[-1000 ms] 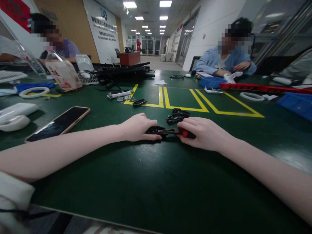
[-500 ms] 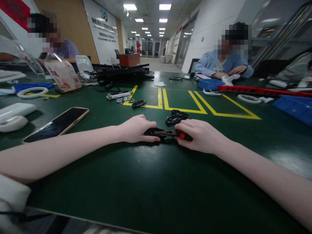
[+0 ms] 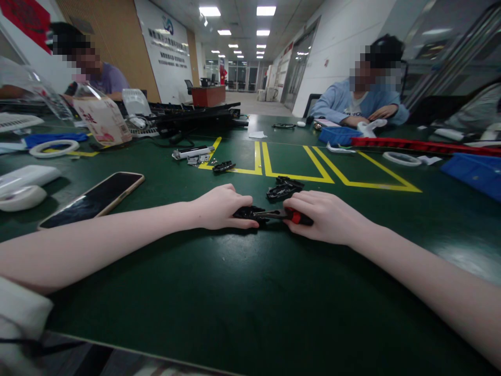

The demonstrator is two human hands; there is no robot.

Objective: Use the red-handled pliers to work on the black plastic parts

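Note:
My left hand (image 3: 221,207) rests on the green table (image 3: 235,292) and pins a small black plastic part (image 3: 247,212) under its fingers. My right hand (image 3: 326,216) grips a screwdriver with a red and black handle (image 3: 298,216); its metal shaft points left and its tip meets the black part. Both hands lie close together at the table's middle. Just behind them sits another black plastic part (image 3: 282,189), untouched.
A phone (image 3: 94,199) lies face up at the left, with white objects (image 3: 23,183) beyond it. A small black piece (image 3: 224,166) and metal bits sit on yellow tape lines (image 3: 297,167). Blue bins (image 3: 473,169), a red strip and two seated people are at the far side.
Both hands stay on the black part and screwdriver; they shifted only slightly as the view moved a little.

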